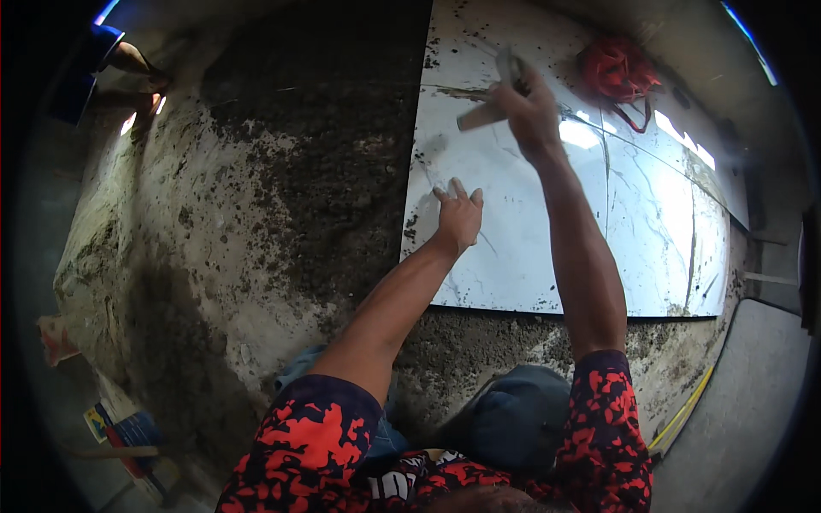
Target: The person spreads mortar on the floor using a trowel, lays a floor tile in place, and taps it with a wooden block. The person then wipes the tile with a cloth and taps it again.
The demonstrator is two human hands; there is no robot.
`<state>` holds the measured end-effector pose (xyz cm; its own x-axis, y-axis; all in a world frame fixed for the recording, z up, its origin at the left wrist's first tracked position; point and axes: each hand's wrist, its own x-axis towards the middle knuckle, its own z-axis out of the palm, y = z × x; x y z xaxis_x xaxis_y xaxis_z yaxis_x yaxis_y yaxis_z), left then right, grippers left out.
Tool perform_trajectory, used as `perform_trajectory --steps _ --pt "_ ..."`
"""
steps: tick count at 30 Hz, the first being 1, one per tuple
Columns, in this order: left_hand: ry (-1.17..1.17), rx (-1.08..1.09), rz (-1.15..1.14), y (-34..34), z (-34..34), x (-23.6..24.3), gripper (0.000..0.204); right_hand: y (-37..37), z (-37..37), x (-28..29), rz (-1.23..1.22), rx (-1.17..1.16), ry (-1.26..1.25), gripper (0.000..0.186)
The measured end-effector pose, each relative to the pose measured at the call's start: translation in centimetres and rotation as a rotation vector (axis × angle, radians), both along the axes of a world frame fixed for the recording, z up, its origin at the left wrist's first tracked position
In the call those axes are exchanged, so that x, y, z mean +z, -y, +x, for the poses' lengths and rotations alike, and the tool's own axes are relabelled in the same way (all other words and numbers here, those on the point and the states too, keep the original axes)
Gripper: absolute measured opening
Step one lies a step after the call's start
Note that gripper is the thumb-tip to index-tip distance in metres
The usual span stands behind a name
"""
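Note:
My left hand point(460, 218) rests on a large white marble-patterned tile point(513, 256), its fingers spread near the tile's left side. Farther forward, my right hand point(532, 111) is raised over the tiles, closed around a hand tool point(481, 117). A pale, blunt bar-like part of that tool points left, and a grey curved part shows beyond the fingers. Motion blurs it, so its exact kind cannot be made out.
Dark loose mortar point(342, 171) borders the tiles on the left, over rough ground. A red bag point(617, 70) lies on the far tiles. Another person's legs point(132, 73) show at far left. A grey board point(740, 402) is at lower right, boxes point(128, 436) at lower left.

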<state>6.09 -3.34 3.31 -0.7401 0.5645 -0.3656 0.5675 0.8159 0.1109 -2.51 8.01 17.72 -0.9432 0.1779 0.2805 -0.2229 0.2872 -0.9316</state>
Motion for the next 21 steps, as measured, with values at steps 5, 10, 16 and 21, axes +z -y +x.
perform_trajectory --steps 5,10,16,21 --pt "-0.027 -0.024 0.027 -0.8 0.0 0.9 0.100 -1.7 -0.7 -0.7 0.150 -0.061 0.041 0.055" --pt "0.053 -0.007 -0.012 -0.4 0.3 1.3 0.099 -1.1 0.9 2.9 -0.161 0.025 -0.137 0.053" --pt "0.029 0.006 -0.018 -0.3 -0.3 -0.2 0.102 -0.7 0.8 -0.4 0.108 -0.066 -0.024 0.050" --pt "-0.048 -0.022 -0.020 -0.8 0.0 0.9 0.103 -0.5 2.9 1.6 -0.048 -0.025 0.017 0.053"
